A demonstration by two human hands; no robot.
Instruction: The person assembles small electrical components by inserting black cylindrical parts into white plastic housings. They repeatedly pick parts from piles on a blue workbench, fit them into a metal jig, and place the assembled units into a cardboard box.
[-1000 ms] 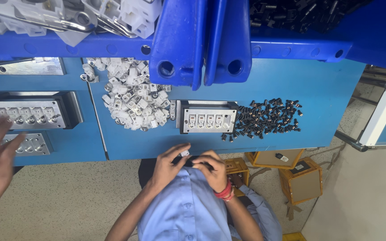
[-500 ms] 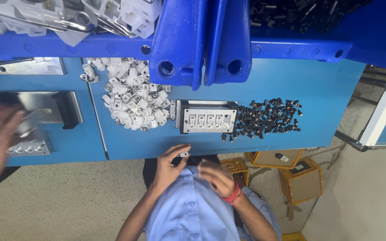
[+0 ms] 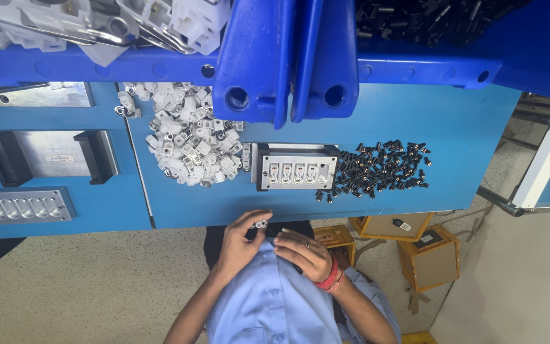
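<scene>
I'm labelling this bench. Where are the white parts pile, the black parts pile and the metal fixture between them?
white parts pile (image 3: 192,143), head view, middle of heap
black parts pile (image 3: 380,169), head view, centre of scatter
metal fixture (image 3: 296,171), head view, its slotted face

You wear a light blue button-up shirt (image 3: 275,306) with a row of small buttons down the front, and its short sleeves end well back from your fingers, leaving both forearms bare. On your right hand (image 3: 303,255) a ring (image 3: 307,244) sits on one of the fingers, and just behind that hand, at the wrist, you have a red band (image 3: 331,278) of thread or bangles. Your left hand (image 3: 240,245) and its wrist carry nothing that shows.
</scene>
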